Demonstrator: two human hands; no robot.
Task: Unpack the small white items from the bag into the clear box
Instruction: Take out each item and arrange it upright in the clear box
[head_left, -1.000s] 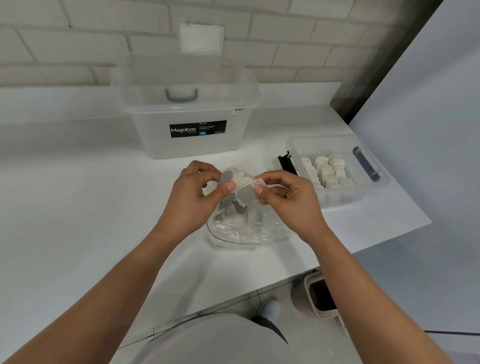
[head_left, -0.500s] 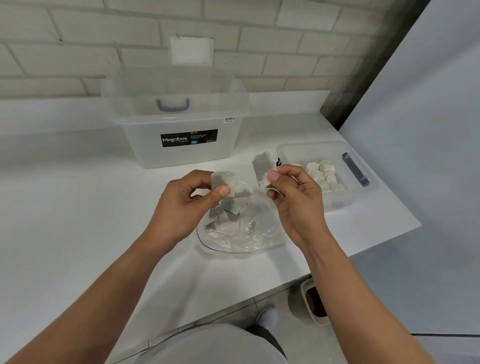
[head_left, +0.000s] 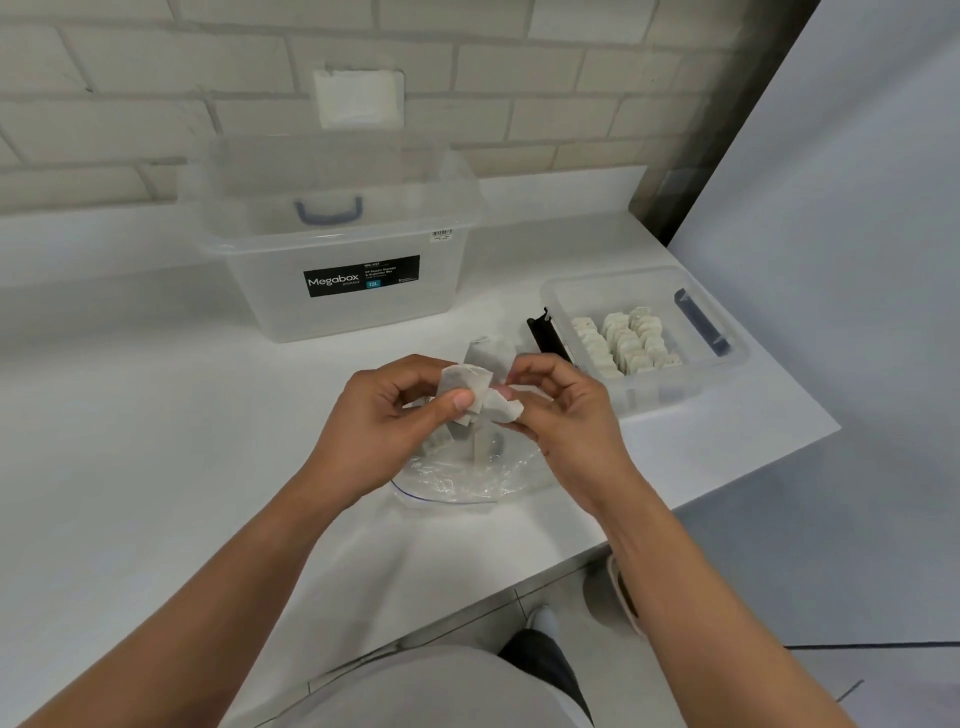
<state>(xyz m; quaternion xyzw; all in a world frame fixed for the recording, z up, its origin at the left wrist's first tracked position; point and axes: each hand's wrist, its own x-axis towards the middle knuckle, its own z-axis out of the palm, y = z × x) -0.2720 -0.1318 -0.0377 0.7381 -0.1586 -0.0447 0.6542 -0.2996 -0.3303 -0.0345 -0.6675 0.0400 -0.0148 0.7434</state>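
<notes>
A clear plastic bag (head_left: 467, 480) lies on the white table under my hands, with a few small white sachets still in it. My left hand (head_left: 384, 421) pinches one white sachet (head_left: 462, 382) between thumb and fingers. My right hand (head_left: 561, 410) holds two more, one sachet (head_left: 491, 351) sticking up behind and another sachet (head_left: 501, 410) below my left thumb. The three sachets touch above the bag. To the right stands the small clear box (head_left: 727, 364), holding rows of white items (head_left: 623, 340).
A large clear Megabox tub (head_left: 332, 291) with its lid leaning behind stands at the back by the brick wall. A black clip (head_left: 545, 338) sits against the small box's left side. The table edge runs diagonally close on the right, with floor below.
My right hand, which had lifted a sachet away toward the small box, has come back to meet my left hand above the bag. The view has shifted slightly.
</notes>
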